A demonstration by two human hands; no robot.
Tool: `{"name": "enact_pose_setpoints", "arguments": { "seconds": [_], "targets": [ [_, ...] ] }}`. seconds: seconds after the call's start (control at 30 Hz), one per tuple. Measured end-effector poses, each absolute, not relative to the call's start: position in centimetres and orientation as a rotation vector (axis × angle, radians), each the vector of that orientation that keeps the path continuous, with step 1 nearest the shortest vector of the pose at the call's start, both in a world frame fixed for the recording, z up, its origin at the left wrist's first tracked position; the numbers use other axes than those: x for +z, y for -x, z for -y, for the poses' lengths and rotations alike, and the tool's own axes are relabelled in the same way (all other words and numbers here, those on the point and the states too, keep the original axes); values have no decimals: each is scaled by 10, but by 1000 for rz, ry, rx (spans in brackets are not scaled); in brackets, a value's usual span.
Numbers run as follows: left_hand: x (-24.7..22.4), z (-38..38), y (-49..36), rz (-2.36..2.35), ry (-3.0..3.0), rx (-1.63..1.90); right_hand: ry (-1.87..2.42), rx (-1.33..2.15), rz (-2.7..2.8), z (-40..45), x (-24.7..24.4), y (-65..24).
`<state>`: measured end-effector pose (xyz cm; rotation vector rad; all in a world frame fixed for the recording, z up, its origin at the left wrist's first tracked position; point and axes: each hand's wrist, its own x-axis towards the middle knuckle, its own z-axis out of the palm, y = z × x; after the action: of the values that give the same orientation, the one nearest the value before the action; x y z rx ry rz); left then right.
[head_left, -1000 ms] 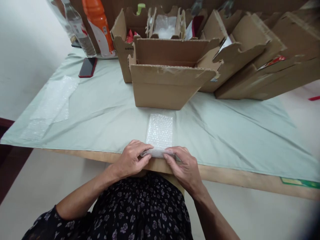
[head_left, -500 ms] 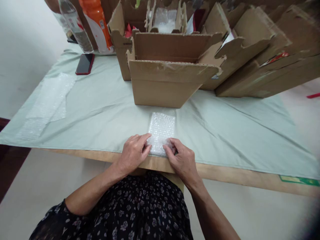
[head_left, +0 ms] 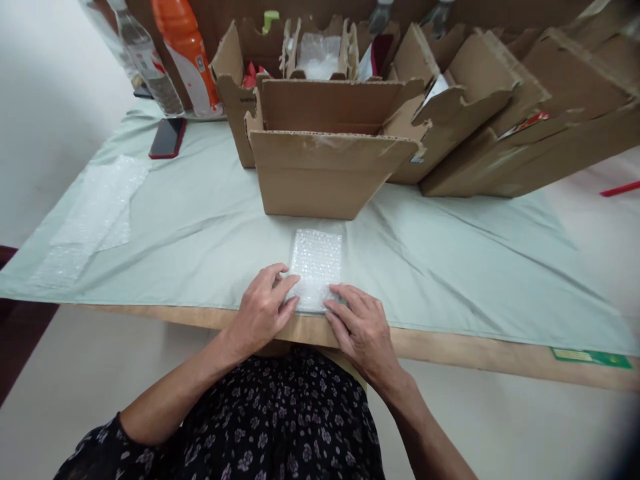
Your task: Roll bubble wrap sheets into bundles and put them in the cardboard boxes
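Observation:
A small rectangle of clear bubble wrap (head_left: 317, 257) lies flat near the table's front edge, its near part looking folded over. My left hand (head_left: 265, 303) holds its near left edge with thumb and fingertips. On the near right corner, the thumb and fingers of my right hand (head_left: 361, 323) press down on the wrap. Fingertips of both hands cover parts of the side edges. Whether anything lies inside the wrap cannot be made out.
Behind the wrap stands an open cardboard box (head_left: 310, 177), with several more boxes behind and to the right. Loose bubble wrap sheets (head_left: 95, 213) lie left. A phone (head_left: 167, 138), a clear bottle (head_left: 150, 63) and an orange bottle (head_left: 185, 57) are at the back left.
The view has shifted slightly. My right hand's fingers have moved from pinching the wrap's near right edge to lying stretched over its corner. My left hand stays at the left edge.

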<state>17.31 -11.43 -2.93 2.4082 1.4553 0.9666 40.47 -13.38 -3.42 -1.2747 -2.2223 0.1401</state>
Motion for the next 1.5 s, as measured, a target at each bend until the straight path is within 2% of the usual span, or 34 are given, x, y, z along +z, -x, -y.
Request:
{"name": "enact_pose_setpoints", "arguments": {
  "seconds": [0.17,0.53,0.63,0.77,0.9,1.1,1.5],
  "targets": [
    [-22,119,-166,-1253,-2483,948,1216,259,2113,125,-31,-404],
    [-21,111,-168,-1179,-2270,983,1292,526,2068,117,-22,-411],
    [-22,105,-170,-1249,-2209,1015,1327,452,2001,112,-24,-407],
    [-27,95,-172,-1331,-2186,1025,1346,164,1920,114,-26,-401],
    [-32,87,-177,-1352,-2228,1021,1283,28,2025,120,-28,-397],
    [-30,85,-183,-1388,-2260,1007,1280,117,2223,115,-35,-395],
    [-31,101,-168,-1285,-2218,1057,1219,383,2087,103,-33,-405]
  ]
}}
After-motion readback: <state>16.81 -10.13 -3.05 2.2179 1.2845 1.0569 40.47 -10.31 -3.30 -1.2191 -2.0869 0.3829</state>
